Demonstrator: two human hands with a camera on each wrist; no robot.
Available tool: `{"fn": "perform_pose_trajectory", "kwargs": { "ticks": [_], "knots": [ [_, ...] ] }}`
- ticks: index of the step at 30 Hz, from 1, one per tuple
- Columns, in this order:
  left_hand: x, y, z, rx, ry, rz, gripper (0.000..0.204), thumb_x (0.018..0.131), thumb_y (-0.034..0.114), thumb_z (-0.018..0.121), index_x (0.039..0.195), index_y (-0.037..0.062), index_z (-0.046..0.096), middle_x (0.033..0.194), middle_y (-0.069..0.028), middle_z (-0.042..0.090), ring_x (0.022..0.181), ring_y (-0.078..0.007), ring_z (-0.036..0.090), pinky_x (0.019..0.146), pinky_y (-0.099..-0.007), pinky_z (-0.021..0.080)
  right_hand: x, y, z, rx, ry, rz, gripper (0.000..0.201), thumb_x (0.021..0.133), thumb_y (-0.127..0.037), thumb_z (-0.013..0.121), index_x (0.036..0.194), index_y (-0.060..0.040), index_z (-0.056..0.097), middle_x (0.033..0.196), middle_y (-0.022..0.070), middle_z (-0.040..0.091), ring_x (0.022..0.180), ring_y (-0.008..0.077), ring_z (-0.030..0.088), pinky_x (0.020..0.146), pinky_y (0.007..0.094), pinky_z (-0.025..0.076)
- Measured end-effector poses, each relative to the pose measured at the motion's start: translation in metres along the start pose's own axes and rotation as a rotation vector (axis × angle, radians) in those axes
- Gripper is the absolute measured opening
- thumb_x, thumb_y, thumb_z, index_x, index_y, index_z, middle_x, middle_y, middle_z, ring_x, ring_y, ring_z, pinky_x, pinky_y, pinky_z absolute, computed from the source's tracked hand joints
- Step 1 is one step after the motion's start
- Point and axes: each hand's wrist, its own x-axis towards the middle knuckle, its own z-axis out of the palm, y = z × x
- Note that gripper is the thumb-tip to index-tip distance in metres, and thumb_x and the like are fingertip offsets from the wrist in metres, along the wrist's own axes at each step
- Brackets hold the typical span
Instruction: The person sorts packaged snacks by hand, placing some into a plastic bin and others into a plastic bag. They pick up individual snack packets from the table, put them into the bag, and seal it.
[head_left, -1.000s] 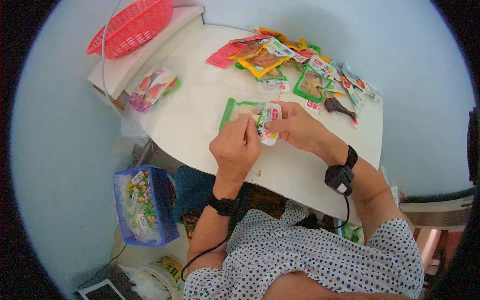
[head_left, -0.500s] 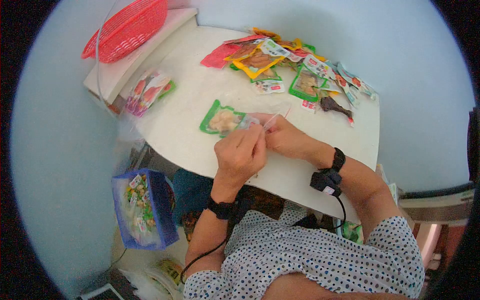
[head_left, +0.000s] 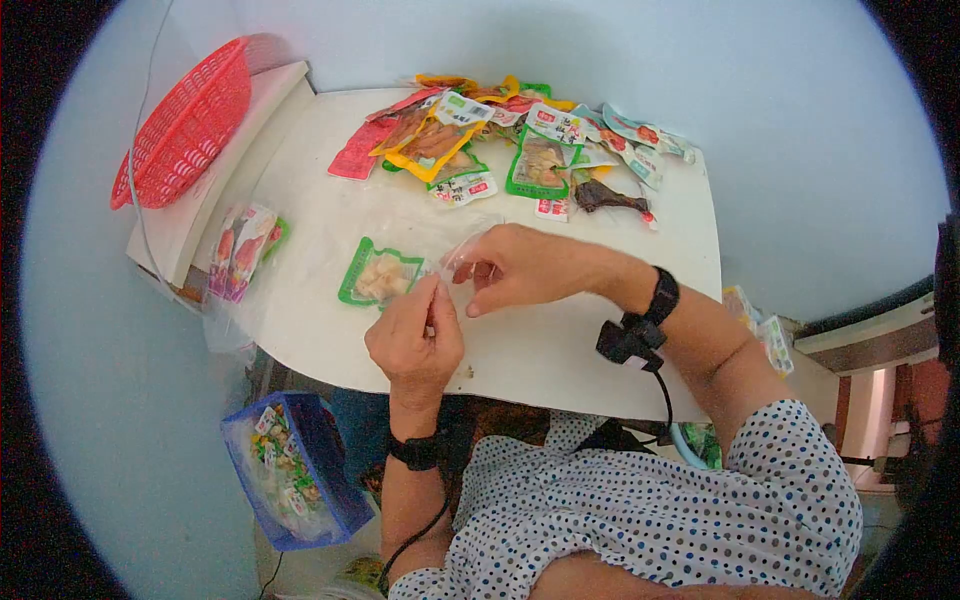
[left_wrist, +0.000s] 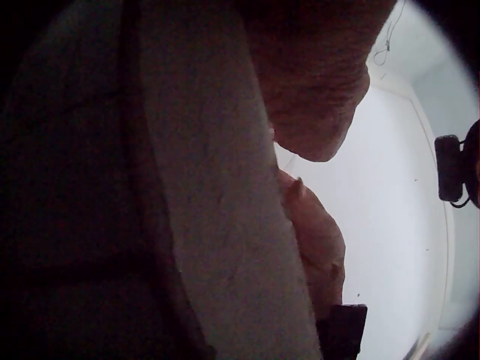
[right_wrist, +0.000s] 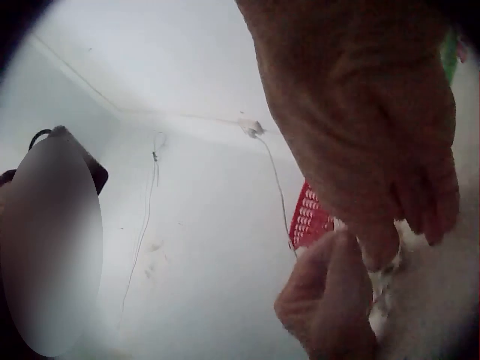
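In the head view, my left hand [head_left: 415, 335] is raised in front of the table's near side, thumb and forefinger pinching the edge of thin clear plastic [head_left: 455, 252]. Facing it from the right, my right hand [head_left: 530, 268] has its thumb apart from loosely bent fingers, which touch the plastic. A green-edged pouch with pale pieces [head_left: 382, 277] lies just beyond the left fingertips; whether the plastic surrounds it is unclear. Both hands appear close together in the right wrist view, left [right_wrist: 330, 296] below right [right_wrist: 360, 120]. The left fingertips are hidden in the left wrist view.
Across the white table's [head_left: 560, 350] back lie several colourful food packets [head_left: 430, 135] and a dark drumstick [head_left: 608, 198]. At left are a red basket [head_left: 195, 130] on a ledge and a purple-white packet [head_left: 240, 250]. A blue bin [head_left: 345, 500] of packets stands below.
The right hand has moved off the pouch's white end and its thumb has parted from its fingers. The pouch now lies beyond the left hand. The head view has shifted.
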Motion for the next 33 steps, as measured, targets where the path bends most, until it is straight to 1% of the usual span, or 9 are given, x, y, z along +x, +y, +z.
{"fn": "perform_pose_trajectory", "kwargs": {
  "ticks": [1,4,6,9,12,15,18,30,33],
  "knots": [
    [0.000,0.000,0.000,-0.001,0.008,0.010,0.008,0.080,0.002,0.069,0.089,0.0025,0.069,0.074,-0.0121,0.068,0.057,-0.0227,0.064,0.052,-0.0310,0.050,-0.004,-0.009,-0.012,-0.069,-0.028,-0.033,0.026,0.078,-0.022,0.071,0.086,0.0017,0.065,0.073,0.0089,0.066,0.070,0.0188,0.064,0.064,0.0326,0.051],
    [0.000,-0.002,0.002,-0.003,0.024,0.039,0.009,0.080,0.001,0.069,0.089,0.0022,0.069,0.073,-0.0119,0.067,0.056,-0.0217,0.063,0.051,-0.0304,0.049,-0.012,-0.044,-0.049,0.053,-0.102,0.447,0.021,0.084,-0.017,0.069,0.097,0.0001,0.068,0.083,0.0074,0.068,0.078,0.0144,0.064,0.068,0.0280,0.051],
    [0.001,-0.003,0.002,-0.001,0.032,0.064,0.009,0.080,0.001,0.069,0.089,0.0022,0.069,0.072,-0.0114,0.067,0.054,-0.0210,0.062,0.050,-0.0302,0.048,-0.015,-0.046,-0.063,0.049,0.267,0.469,0.019,0.085,-0.016,0.067,0.095,-0.0007,0.070,0.081,0.0110,0.068,0.078,0.0152,0.065,0.069,0.0296,0.052],
    [0.001,-0.005,0.005,-0.031,0.042,0.070,0.009,0.080,0.001,0.070,0.089,0.0028,0.069,0.069,-0.0101,0.065,0.052,-0.0202,0.060,0.049,-0.0300,0.046,-0.023,0.010,-0.089,-0.543,0.607,0.223,0.029,0.076,-0.009,0.068,0.105,-0.0073,0.070,0.085,0.0146,0.068,0.079,0.0288,0.065,0.074,0.0401,0.053],
    [0.000,-0.003,0.003,-0.026,0.018,0.027,0.009,0.080,0.001,0.070,0.089,0.0037,0.069,0.066,-0.0093,0.063,0.050,-0.0195,0.058,0.047,-0.0294,0.044,-0.033,0.023,-0.093,-0.971,0.739,0.202,0.045,0.081,0.006,0.053,0.122,-0.0088,0.062,0.120,0.0188,0.061,0.104,0.0297,0.060,0.092,0.0393,0.048],
    [0.000,-0.004,0.004,-0.021,0.027,0.045,0.009,0.080,0.002,0.071,0.089,0.0044,0.069,0.065,-0.0091,0.063,0.050,-0.0185,0.057,0.047,-0.0285,0.044,-0.035,0.060,-0.096,-1.046,0.617,0.406,0.062,0.075,0.013,0.049,0.131,-0.0110,0.054,0.129,0.0194,0.054,0.115,0.0354,0.053,0.100,0.0432,0.042],
    [0.002,-0.003,0.003,-0.019,0.037,0.058,0.010,0.080,0.002,0.071,0.089,0.0043,0.069,0.066,-0.0090,0.063,0.050,-0.0185,0.058,0.047,-0.0284,0.043,-0.037,0.056,-0.096,-0.725,0.494,0.459,0.060,0.073,0.015,0.050,0.127,-0.0102,0.059,0.119,0.0186,0.058,0.110,0.0362,0.055,0.097,0.0428,0.044],
    [0.002,-0.003,0.002,-0.027,0.030,0.042,0.012,0.079,0.001,0.071,0.090,0.0020,0.069,0.069,-0.0113,0.065,0.052,-0.0193,0.060,0.049,-0.0293,0.047,-0.034,0.050,-0.103,-0.841,0.533,0.162,0.025,0.070,0.005,0.070,0.094,-0.0021,0.069,0.102,0.0159,0.061,0.095,0.0326,0.059,0.083,0.0382,0.048],
    [0.003,-0.003,0.002,-0.047,0.040,0.053,0.012,0.079,0.001,0.071,0.091,0.0011,0.069,0.071,-0.0121,0.066,0.053,-0.0198,0.062,0.050,-0.0290,0.048,-0.034,0.045,-0.106,-0.955,0.687,-0.127,0.021,0.071,-0.002,0.073,0.091,-0.0025,0.066,0.101,0.0138,0.062,0.094,0.0318,0.060,0.083,0.0380,0.048]
  ]
}}
